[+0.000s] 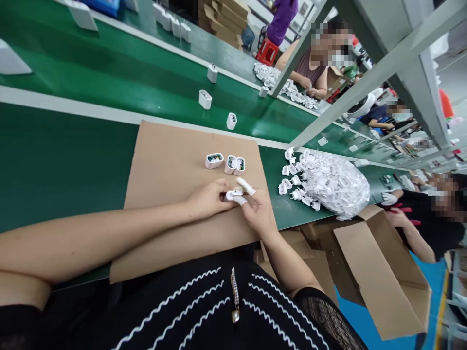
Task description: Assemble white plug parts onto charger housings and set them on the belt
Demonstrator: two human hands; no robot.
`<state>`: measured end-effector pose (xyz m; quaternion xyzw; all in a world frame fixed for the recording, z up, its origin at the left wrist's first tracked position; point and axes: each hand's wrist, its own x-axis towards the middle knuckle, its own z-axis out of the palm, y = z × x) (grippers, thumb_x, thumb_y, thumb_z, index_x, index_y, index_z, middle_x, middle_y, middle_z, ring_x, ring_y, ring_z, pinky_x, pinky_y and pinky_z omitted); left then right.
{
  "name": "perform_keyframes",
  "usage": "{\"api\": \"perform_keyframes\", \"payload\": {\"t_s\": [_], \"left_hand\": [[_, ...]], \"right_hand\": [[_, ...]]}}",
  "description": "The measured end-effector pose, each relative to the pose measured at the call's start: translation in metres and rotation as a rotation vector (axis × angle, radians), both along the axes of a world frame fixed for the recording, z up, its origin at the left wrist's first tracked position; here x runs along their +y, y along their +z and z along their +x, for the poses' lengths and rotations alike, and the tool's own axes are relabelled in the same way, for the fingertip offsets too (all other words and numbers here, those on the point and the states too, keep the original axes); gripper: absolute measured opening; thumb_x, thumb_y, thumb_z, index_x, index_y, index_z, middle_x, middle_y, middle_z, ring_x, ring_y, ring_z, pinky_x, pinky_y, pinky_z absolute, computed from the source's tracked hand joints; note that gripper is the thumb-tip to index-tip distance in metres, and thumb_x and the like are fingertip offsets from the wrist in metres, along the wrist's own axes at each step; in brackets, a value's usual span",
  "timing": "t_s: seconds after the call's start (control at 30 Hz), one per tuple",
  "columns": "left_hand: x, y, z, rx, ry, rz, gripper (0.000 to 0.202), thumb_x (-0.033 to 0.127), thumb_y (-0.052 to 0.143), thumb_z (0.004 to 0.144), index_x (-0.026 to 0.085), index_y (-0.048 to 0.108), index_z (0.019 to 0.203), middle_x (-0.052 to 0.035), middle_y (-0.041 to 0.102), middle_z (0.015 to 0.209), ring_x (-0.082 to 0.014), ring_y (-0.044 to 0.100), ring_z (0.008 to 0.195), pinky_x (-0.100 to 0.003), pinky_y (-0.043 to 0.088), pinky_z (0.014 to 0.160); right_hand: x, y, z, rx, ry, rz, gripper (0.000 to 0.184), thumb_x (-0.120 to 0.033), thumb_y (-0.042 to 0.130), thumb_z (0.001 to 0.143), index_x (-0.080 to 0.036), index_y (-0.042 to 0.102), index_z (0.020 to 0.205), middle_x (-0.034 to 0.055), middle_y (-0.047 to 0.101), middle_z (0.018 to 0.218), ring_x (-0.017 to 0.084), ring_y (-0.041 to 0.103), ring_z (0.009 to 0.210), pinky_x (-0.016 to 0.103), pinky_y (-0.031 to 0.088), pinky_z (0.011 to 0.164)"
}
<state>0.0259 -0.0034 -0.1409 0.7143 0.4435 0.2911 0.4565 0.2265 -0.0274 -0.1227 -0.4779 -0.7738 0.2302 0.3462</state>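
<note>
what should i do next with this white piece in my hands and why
Probably set the white charger piece, pinched between your left hand and right hand, on the cardboard sheet beside the three open white casings, since those already sit together there.

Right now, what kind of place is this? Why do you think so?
It looks like a small-electronics factory, probably making plug-in chargers. A long green assembly belt runs past a seated worker and others, and a big heap of white plug casings lies beside a cardboard sheet.
</note>
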Motion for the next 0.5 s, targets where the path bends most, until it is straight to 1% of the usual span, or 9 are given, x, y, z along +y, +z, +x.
{"api": "perform_keyframes", "payload": {"t_s": [0.07, 0.1, 0.13, 0.2, 0.27, 0.33, 0.4, 0.47, 0.5], "left_hand": [[-0.001, 0.009, -0.004, 0.019, -0.041, -0.005, 0.030, 0.048, 0.075, 0.083, 0.018, 0.074, 0.086, -0.0061, 0.064, 0.093, -0.0201, 0.061, 0.076, -0.034, 0.049, 0.071], [-0.001, 0.017, -0.008, 0.025, -0.070, 0.001, 0.030, 0.049, 0.076, 0.082, 0.018, 0.074, 0.085, -0.0062, 0.064, 0.092, -0.0204, 0.062, 0.076, -0.034, 0.049, 0.070], [-0.001, 0.026, -0.014, 0.024, -0.092, 0.022, 0.031, 0.050, 0.077, 0.081, 0.018, 0.075, 0.083, -0.0061, 0.065, 0.090, -0.0204, 0.062, 0.075, -0.033, 0.048, 0.068], [0.003, 0.046, -0.031, 0.002, -0.069, 0.117, 0.034, 0.052, 0.078, 0.082, 0.019, 0.075, 0.084, -0.0057, 0.066, 0.089, -0.0196, 0.062, 0.075, -0.032, 0.048, 0.067], [0.016, 0.063, -0.054, -0.005, 0.079, 0.230, 0.037, 0.054, 0.079, 0.081, 0.020, 0.076, 0.092, -0.0048, 0.068, 0.094, -0.0175, 0.060, 0.074, -0.030, 0.047, 0.065], [0.043, 0.071, -0.081, 0.028, 0.328, 0.295, 0.044, 0.054, 0.082, 0.078, 0.020, 0.075, 0.105, -0.0029, 0.070, 0.099, -0.0155, 0.058, 0.074, -0.028, 0.047, 0.066], [0.080, 0.067, -0.112, 0.096, 0.591, 0.309, 0.052, 0.053, 0.082, 0.078, 0.019, 0.071, 0.116, -0.0006, 0.071, 0.102, -0.0148, 0.058, 0.078, -0.027, 0.049, 0.073], [0.122, 0.056, -0.144, 0.205, 0.740, 0.303, 0.054, 0.054, 0.078, 0.082, 0.016, 0.067, 0.119, 0.0006, 0.070, 0.102, -0.0162, 0.059, 0.090, -0.028, 0.049, 0.084], [0.142, 0.049, -0.160, 0.270, 0.789, 0.296, 0.053, 0.056, 0.076, 0.083, 0.015, 0.066, 0.115, 0.0011, 0.068, 0.099, -0.0171, 0.057, 0.092, -0.029, 0.049, 0.086]], "right_hand": [[0.005, -0.003, 0.011, 0.227, 0.005, -0.062, 0.070, -0.033, 0.070, 0.094, -0.030, 0.046, 0.159, 0.0067, 0.076, 0.124, 0.022, 0.073, 0.101, 0.041, 0.058, 0.099], [0.009, -0.004, 0.021, 0.297, -0.023, -0.054, 0.077, -0.038, 0.071, 0.093, -0.031, 0.039, 0.162, 0.0081, 0.073, 0.132, 0.023, 0.073, 0.104, 0.042, 0.057, 0.102], [0.013, -0.003, 0.033, 0.316, -0.086, -0.013, 0.077, -0.041, 0.070, 0.093, -0.031, 0.038, 0.163, 0.0100, 0.069, 0.139, 0.024, 0.072, 0.110, 0.044, 0.055, 0.105], [0.023, -0.001, 0.062, 0.154, -0.313, 0.092, 0.060, -0.040, 0.063, 0.097, -0.026, 0.052, 0.154, 0.0146, 0.064, 0.145, 0.028, 0.064, 0.126, 0.049, 0.047, 0.113], [0.031, -0.002, 0.090, -0.218, -0.548, 0.127, 0.046, -0.035, 0.063, 0.095, -0.017, 0.066, 0.138, 0.0206, 0.064, 0.141, 0.036, 0.054, 0.136, 0.057, 0.037, 0.118], [0.038, -0.007, 0.110, -0.538, -0.713, 0.078, 0.041, -0.030, 0.063, 0.092, -0.012, 0.071, 0.128, 0.0238, 0.066, 0.134, 0.041, 0.050, 0.136, 0.063, 0.028, 0.119], [0.043, -0.016, 0.120, -0.691, -0.781, 0.042, 0.034, -0.024, 0.060, 0.090, -0.012, 0.073, 0.120, 0.0220, 0.069, 0.124, 0.040, 0.053, 0.129, 0.063, 0.025, 0.119], [0.047, -0.025, 0.123, -0.705, -0.788, 0.067, 0.028, -0.020, 0.056, 0.088, -0.013, 0.074, 0.109, 0.0188, 0.072, 0.115, 0.037, 0.057, 0.121, 0.061, 0.024, 0.118], [0.049, -0.030, 0.124, -0.687, -0.790, 0.095, 0.026, -0.018, 0.054, 0.087, -0.014, 0.073, 0.104, 0.0177, 0.073, 0.112, 0.036, 0.059, 0.117, 0.061, 0.024, 0.118]]}}
